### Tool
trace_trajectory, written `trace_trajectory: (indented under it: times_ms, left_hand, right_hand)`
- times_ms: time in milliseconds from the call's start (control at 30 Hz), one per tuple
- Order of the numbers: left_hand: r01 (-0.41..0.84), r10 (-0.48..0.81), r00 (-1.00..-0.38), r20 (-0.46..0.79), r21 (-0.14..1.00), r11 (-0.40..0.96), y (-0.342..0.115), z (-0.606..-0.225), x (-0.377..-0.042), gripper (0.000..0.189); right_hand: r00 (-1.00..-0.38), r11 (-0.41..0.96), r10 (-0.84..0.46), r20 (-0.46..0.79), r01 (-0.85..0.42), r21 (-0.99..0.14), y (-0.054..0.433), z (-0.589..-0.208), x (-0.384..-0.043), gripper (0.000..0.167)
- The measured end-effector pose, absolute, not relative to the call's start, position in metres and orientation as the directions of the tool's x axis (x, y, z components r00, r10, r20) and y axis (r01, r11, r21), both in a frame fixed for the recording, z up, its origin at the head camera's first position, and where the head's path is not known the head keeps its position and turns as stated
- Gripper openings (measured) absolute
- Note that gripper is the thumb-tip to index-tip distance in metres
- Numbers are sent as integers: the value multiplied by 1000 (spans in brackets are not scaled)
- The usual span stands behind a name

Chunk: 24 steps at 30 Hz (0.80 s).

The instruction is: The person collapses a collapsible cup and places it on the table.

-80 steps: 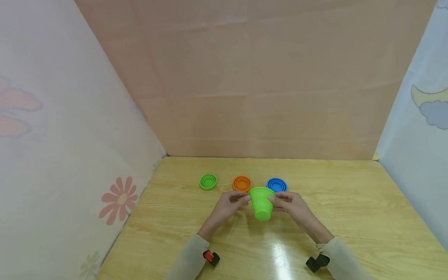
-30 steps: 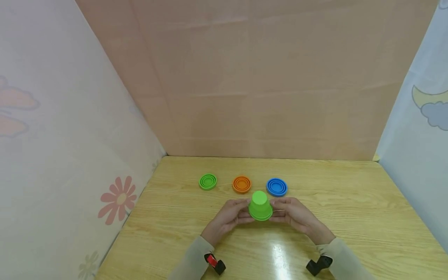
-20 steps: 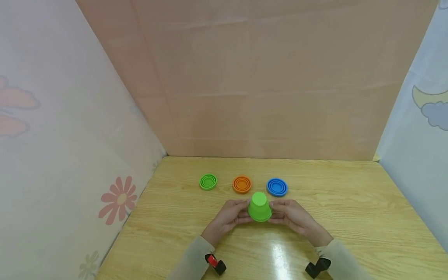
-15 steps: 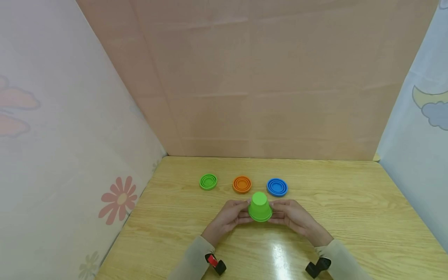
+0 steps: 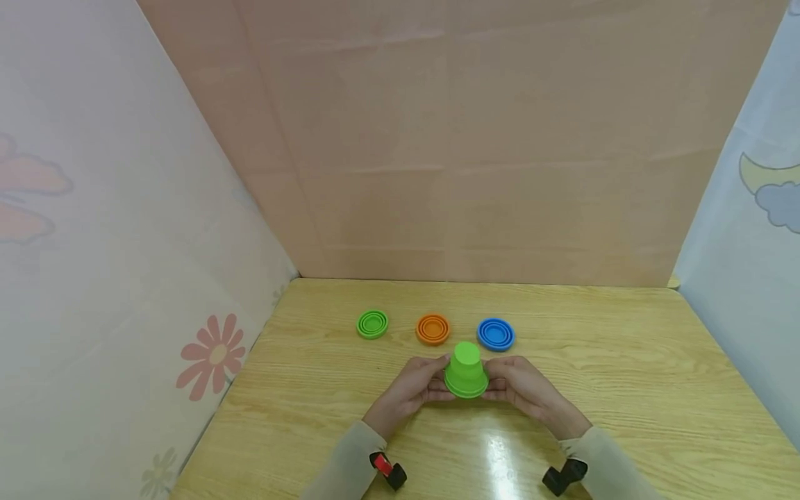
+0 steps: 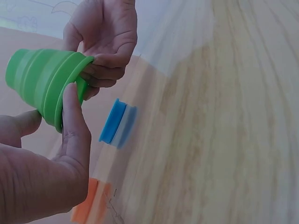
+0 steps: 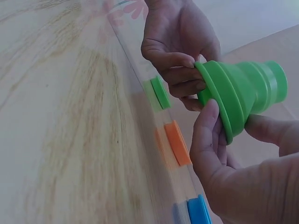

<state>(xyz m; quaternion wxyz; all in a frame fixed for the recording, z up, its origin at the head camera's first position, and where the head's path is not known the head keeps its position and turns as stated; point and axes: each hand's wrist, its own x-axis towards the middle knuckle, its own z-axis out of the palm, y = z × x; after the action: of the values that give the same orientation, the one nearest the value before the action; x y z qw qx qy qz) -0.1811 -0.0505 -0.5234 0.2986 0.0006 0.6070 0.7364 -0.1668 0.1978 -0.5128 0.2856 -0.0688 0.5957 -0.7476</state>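
Both hands hold a bright green collapsible cup (image 5: 466,375), made of stepped rings, upside down above the table with its base up and its rim below. The left hand (image 5: 409,389) pinches its left side, thumb on the wall and fingers at the rim. On the opposite side the right hand (image 5: 531,392) grips it the same way. In the left wrist view the extended green cup (image 6: 44,81) narrows toward its base. The right wrist view shows fingertips of both hands curled at the mouth of the cup (image 7: 233,93), with a pinched-in waist midway along its wall.
Three collapsed cups lie flat in a row beyond the hands on the wooden table (image 5: 625,375): a green one (image 5: 372,324) at left, an orange one (image 5: 432,329) in the middle, a blue one (image 5: 496,335) at right. A plain backdrop (image 5: 437,173) stands behind the table.
Earlier the cup's rim was up and its base low; it has since been turned over, and both hands have shifted their grip around it. Over the last half second it barely moves.
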Motion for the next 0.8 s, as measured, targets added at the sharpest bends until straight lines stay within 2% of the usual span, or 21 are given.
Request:
trace_trajectory:
  times_ms: [233, 567, 800]
  left_hand:
    - [-435, 465, -805, -367, 899, -44, -51, -525, -181, 50]
    - [-447, 562, -751, -347, 893, -46, -56, -527, -185, 51]
    - [-455, 589, -729, -348, 890, -37, -58, -525, -184, 39]
  right_hand:
    - [-871, -7, -444, -211, 239, -971, 197, -513, -165, 21]
    - [-874, 18, -463, -149, 159, -987, 198, -509, -165, 23]
    - [-885, 68, -440, -152, 136, -988, 196, -510, -164, 24]
